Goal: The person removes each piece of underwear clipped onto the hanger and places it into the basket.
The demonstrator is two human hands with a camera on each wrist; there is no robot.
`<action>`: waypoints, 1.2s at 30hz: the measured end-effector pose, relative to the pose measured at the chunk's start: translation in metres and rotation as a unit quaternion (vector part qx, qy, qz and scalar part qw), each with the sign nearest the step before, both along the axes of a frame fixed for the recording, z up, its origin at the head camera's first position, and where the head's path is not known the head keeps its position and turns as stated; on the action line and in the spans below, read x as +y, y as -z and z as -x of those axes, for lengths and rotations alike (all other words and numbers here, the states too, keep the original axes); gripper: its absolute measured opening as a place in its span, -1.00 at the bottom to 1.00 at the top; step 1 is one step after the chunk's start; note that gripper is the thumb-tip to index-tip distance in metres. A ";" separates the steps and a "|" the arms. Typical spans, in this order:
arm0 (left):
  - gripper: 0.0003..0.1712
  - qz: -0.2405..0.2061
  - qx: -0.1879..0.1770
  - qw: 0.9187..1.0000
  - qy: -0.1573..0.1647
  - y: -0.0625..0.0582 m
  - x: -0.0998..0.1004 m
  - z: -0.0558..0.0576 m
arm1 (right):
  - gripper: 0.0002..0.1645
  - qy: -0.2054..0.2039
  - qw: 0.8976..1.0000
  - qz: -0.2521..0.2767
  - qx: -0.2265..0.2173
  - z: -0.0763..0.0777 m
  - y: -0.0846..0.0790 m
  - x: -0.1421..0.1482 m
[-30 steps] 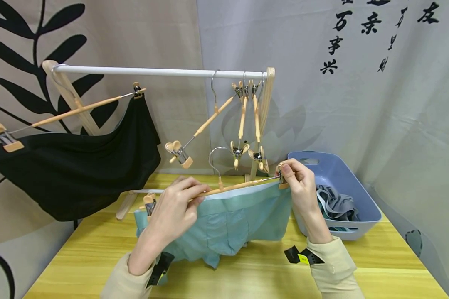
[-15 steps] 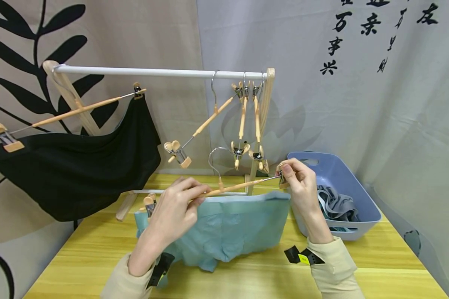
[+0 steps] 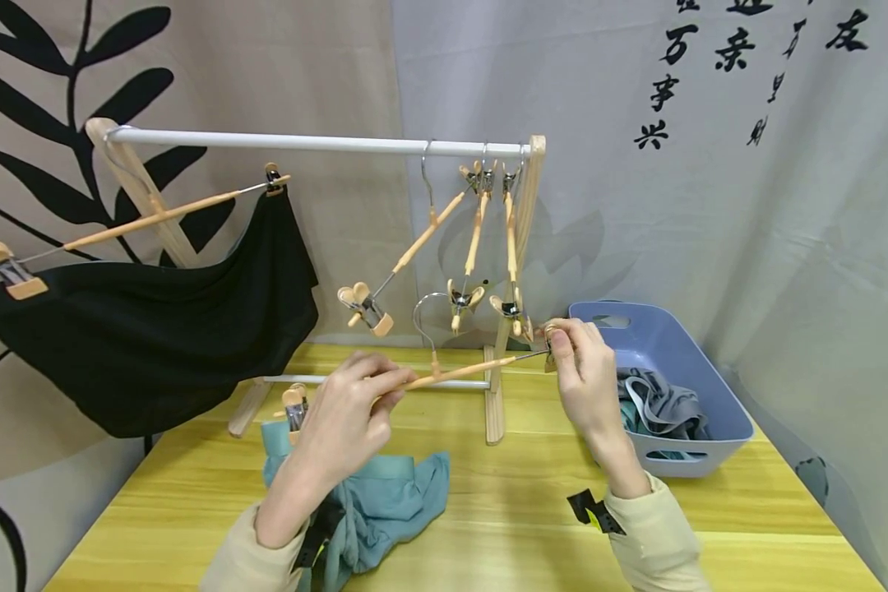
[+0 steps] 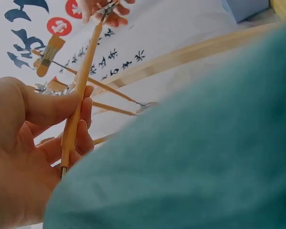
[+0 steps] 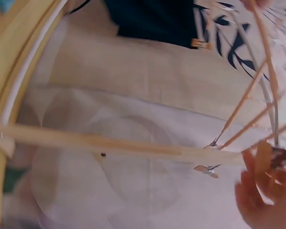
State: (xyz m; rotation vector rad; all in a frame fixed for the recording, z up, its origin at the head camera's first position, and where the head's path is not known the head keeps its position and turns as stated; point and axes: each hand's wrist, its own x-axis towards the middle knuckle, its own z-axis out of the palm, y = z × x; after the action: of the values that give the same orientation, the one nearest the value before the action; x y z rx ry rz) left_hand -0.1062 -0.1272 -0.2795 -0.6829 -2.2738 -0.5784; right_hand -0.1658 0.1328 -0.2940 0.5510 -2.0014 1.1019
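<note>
A wooden clip hanger (image 3: 462, 372) with a metal hook is held level above the table. My left hand (image 3: 344, 415) grips its bar, thumb on one side and fingers behind, as the left wrist view confirms. At the hanger's right end, my right hand (image 3: 590, 378) pinches the clip (image 3: 550, 349), with no cloth in it. Teal boxer briefs (image 3: 395, 501) droop from the left clip (image 3: 294, 407), their loose side crumpled low near the tabletop. Up close, the teal cloth (image 4: 195, 157) fills much of the left wrist view. My left forearm hides part of the garment.
Behind stands a small rack with a white rail (image 3: 303, 142). A black garment (image 3: 170, 337) hangs from a clip hanger at its left. Several bare hangers (image 3: 418, 242) crowd the right end. A blue basket (image 3: 710, 386) with grey and teal clothes (image 3: 662, 403) stands at right.
The briefs' right side has come out of the right clip and dropped down and left towards the table. My right hand has shifted slightly left with the clip; the left hand is nearly still.
</note>
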 end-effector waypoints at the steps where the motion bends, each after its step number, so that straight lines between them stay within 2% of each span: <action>1: -0.69 0.002 0.000 1.000 -0.001 0.000 0.000 0.000 | -0.73 0.025 0.999 -0.024 0.037 0.000 0.001 -0.002; 4: -0.65 0.004 0.004 1.000 0.000 0.001 0.000 0.000 | -0.68 0.073 0.983 -0.097 0.135 -0.001 0.001 -0.010; 7: -0.62 0.006 0.010 1.000 0.006 0.001 0.001 0.001 | -0.61 0.085 0.960 -0.173 0.202 -0.004 0.002 -0.020; 10: -0.61 0.009 0.019 1.000 0.013 0.000 0.004 0.002 | -0.59 0.067 0.940 -0.239 0.232 -0.010 0.005 -0.031; 12: -0.61 0.008 0.024 1.000 0.017 0.000 0.005 0.002 | -0.61 0.050 0.934 -0.267 0.232 -0.014 0.007 -0.037; 15: -0.62 0.007 0.025 0.999 0.023 0.001 0.007 0.003 | -0.63 0.029 0.934 -0.280 0.222 -0.017 0.011 -0.043; 19: -0.72 0.026 0.024 0.999 0.025 0.003 0.007 0.002 | -0.64 0.013 0.937 -0.264 0.229 -0.016 0.017 -0.045; 25: -0.83 0.061 0.039 0.997 0.016 -0.002 0.005 -0.002 | -0.68 0.014 0.940 -0.244 0.240 -0.014 0.023 -0.044; 32: -0.80 0.045 0.063 0.996 -0.042 -0.008 -0.016 -0.003 | -0.71 0.025 0.943 -0.224 0.244 -0.012 0.023 -0.041; 34: -0.81 0.038 0.049 0.996 -0.063 -0.008 -0.024 -0.001 | -0.71 0.028 0.943 -0.222 0.246 -0.011 0.024 -0.040; 36: -0.80 0.029 0.020 0.996 -0.087 -0.007 -0.030 0.002 | -0.71 0.030 0.944 -0.218 0.247 -0.011 0.025 -0.039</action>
State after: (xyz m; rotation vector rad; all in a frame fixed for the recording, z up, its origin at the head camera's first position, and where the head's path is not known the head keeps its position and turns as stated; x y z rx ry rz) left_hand -0.1080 -0.1573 -0.2721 -0.5125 -2.2923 -0.4131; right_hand -0.1550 0.0940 -0.3186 0.8886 -1.7890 0.4106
